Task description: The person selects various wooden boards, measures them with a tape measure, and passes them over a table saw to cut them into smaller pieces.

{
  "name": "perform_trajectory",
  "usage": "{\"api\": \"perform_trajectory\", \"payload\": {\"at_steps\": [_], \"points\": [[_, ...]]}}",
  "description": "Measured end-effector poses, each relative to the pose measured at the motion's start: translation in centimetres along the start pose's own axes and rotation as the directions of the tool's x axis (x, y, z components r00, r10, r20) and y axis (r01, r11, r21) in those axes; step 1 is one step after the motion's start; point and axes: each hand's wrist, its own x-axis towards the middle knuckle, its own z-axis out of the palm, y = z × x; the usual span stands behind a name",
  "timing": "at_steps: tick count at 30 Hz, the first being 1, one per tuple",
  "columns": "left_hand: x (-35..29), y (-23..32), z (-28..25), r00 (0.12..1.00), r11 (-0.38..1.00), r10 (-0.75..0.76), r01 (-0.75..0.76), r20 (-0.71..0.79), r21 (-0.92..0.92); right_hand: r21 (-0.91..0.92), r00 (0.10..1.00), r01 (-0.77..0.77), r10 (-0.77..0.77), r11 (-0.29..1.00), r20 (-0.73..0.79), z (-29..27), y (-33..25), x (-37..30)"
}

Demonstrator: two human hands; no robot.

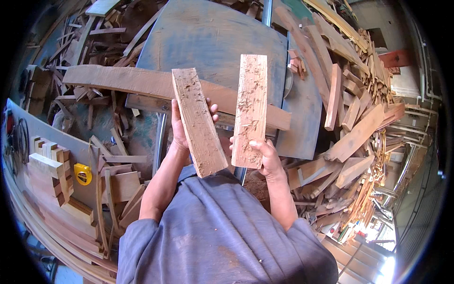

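Two short wooden boards are held up side by side in front of my chest. My left hand [178,124] grips the left board [199,122] from behind, with the thumb along its edge and fingertips showing past the other side. This board leans to the left at its top. In my right hand [266,155] is the right board [250,102], nearly upright, with the thumb pressed on its lower face. Both faces are rough, with pits and gouges. Behind them a long wooden plank [127,81] lies across a blue saw table [217,35].
Offcuts [352,170] are heaped to the right. On the left bench [78,142] are stacked wood blocks [49,163], a yellow tape measure [82,174] and a dark coiled cable [22,137]. More scrap wood [113,28] lies at the far left.
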Motion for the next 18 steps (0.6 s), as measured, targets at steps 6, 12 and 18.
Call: {"api": "perform_trajectory", "payload": {"at_steps": [6,12,18], "points": [[-0.6,-0.4,1.0,0.996,0.992,0.084,-0.087,-0.036,-0.092,-0.232,0.997,-0.01,-0.009,0.973,-0.081,0.5,0.5,-0.8],[-2.1,1.0,-0.5,1.0,0.993,0.023,-0.025,0.013,0.118,-0.656,0.954,0.274,-0.283,0.704,0.096,4.4,1.4,-0.1],[-3.5,-0.4,-1.2,0.944,0.93,0.19,-0.085,-0.27,0.358,-0.861,0.945,0.321,-0.198,0.394,0.261,3.0,4.8,0.1]]}}
